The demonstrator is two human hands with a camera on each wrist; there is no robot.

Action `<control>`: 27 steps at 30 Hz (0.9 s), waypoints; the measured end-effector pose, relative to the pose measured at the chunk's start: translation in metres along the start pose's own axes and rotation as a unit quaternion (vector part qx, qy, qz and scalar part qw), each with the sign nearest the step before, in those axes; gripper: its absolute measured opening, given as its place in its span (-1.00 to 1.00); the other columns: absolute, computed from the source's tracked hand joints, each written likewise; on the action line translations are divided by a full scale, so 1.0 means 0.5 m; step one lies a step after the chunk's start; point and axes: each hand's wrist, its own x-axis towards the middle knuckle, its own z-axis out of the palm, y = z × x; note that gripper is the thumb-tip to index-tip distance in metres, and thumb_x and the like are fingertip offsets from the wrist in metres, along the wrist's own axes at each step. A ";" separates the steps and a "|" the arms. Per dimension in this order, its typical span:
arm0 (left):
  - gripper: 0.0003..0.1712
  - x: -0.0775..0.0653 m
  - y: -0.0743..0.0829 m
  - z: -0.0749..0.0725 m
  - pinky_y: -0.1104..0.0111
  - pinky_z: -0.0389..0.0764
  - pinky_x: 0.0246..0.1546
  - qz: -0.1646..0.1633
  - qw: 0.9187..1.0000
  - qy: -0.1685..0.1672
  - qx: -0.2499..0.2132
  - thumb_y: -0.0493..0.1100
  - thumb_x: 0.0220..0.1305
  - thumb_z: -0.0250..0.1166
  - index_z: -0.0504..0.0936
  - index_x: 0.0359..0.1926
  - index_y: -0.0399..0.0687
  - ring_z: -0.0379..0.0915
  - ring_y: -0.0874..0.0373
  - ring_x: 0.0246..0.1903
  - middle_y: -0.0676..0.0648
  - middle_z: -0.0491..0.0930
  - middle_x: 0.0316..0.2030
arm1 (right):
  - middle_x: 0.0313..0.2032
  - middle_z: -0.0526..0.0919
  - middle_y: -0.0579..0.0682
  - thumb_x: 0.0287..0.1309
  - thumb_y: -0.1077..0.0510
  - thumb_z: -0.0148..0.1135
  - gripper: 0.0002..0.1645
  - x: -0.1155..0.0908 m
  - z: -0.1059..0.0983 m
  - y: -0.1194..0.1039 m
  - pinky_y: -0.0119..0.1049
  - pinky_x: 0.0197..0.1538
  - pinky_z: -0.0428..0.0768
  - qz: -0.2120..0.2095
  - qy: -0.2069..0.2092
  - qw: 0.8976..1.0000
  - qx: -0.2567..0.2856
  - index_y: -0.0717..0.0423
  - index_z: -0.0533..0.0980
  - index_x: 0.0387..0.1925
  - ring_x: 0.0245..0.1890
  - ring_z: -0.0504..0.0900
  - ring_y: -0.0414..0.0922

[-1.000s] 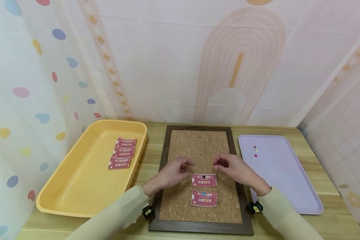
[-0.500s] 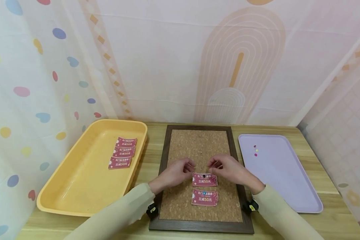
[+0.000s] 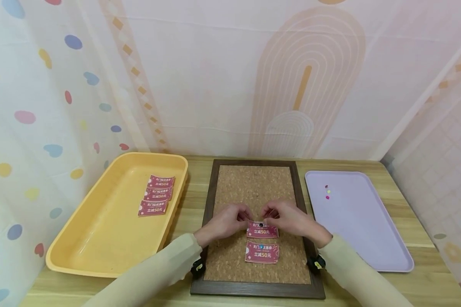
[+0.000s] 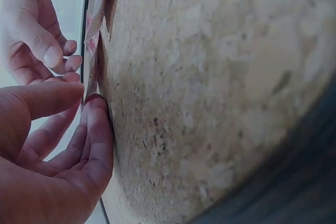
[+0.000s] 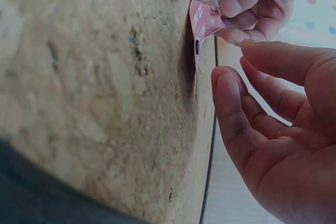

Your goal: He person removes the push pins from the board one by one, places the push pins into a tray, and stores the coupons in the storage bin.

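In the head view, a pink coupon [image 3: 262, 231] lies on a framed cork board [image 3: 255, 183], a black pushpin [image 3: 261, 224] at its top middle. My left hand [image 3: 230, 219] pinches the coupon's upper left corner, which looks slightly lifted in the right wrist view. My right hand [image 3: 286, 217] hovers at the upper right corner, partly covering it. Its thumb and index finger stand apart with nothing between them in the right wrist view. Below lies a second coupon [image 3: 262, 253] with a blue pushpin [image 3: 261, 247] at its top.
To the left stands a yellow tray [image 3: 111, 238] with three overlapping coupons [image 3: 156, 195] at its right side. A lilac tray [image 3: 363, 221] on the right holds a few small coloured pins [image 3: 328, 197]. Both trays flank the board on the wooden table [image 3: 196, 179].
My right hand has moved left and slightly down to the upper coupon. The left hand has shifted slightly right to its corner. Both coupons stay in place on the board.
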 end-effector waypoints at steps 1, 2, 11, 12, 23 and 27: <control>-0.90 0.001 0.000 0.001 0.40 0.55 -0.33 -0.001 1.000 -0.001 0.002 -0.37 0.27 0.37 0.75 -0.22 -0.16 0.56 0.26 -0.35 0.00 0.70 -0.35 | -0.25 0.71 -0.08 0.32 0.32 0.30 -0.88 0.001 0.001 0.000 -0.34 -0.17 0.63 0.001 -0.002 1.000 -0.001 0.23 0.65 -0.13 -0.24 0.65 -0.22; -0.91 0.003 0.000 0.001 0.41 0.54 -0.34 -0.004 1.000 -0.003 0.003 -0.36 0.28 0.38 0.76 -0.24 -0.15 0.54 0.27 -0.37 0.01 0.70 -0.36 | -0.26 0.71 -0.08 0.33 0.32 0.30 -0.88 0.002 0.002 0.001 -0.34 -0.17 0.62 0.003 -0.004 1.000 -0.002 0.23 0.65 -0.13 -0.25 0.65 -0.22; -0.92 0.014 -0.005 0.004 0.42 0.45 -0.39 -0.029 0.999 -0.007 0.021 -0.33 0.26 0.42 0.81 -0.31 -0.08 0.45 0.29 -0.42 0.09 0.71 -0.38 | -0.30 0.68 -0.13 0.33 0.29 0.32 -0.89 0.007 0.007 -0.003 -0.34 -0.23 0.58 0.035 -0.016 0.999 -0.020 0.16 0.65 -0.13 -0.31 0.58 -0.23; -0.92 0.015 -0.005 0.004 0.42 0.45 -0.39 -0.030 0.999 -0.009 0.021 -0.33 0.27 0.42 0.81 -0.31 -0.08 0.45 0.29 -0.41 0.09 0.71 -0.38 | -0.30 0.68 -0.14 0.33 0.29 0.32 -0.90 0.007 0.007 -0.004 -0.33 -0.24 0.57 0.040 -0.018 0.999 -0.023 0.16 0.65 -0.14 -0.32 0.57 -0.23; -0.93 0.017 -0.012 -0.001 0.41 0.48 -0.35 -0.029 0.999 -0.023 0.008 -0.31 0.28 0.42 0.81 -0.30 -0.08 0.46 0.29 -0.40 0.11 0.71 -0.38 | -0.30 0.68 -0.14 0.35 0.29 0.31 -0.90 0.013 0.005 -0.001 -0.30 -0.26 0.50 0.064 -0.036 0.996 -0.046 0.08 0.69 -0.17 -0.35 0.51 -0.20; -0.92 0.019 -0.013 -0.005 0.40 0.49 -0.32 -0.035 0.999 -0.035 -0.001 -0.30 0.30 0.41 0.81 -0.29 -0.06 0.47 0.28 -0.38 0.11 0.71 -0.37 | -0.29 0.69 -0.12 0.35 0.29 0.31 -0.90 0.017 0.004 0.002 -0.31 -0.29 0.48 0.072 -0.039 0.995 -0.051 0.08 0.70 -0.18 -0.37 0.50 -0.21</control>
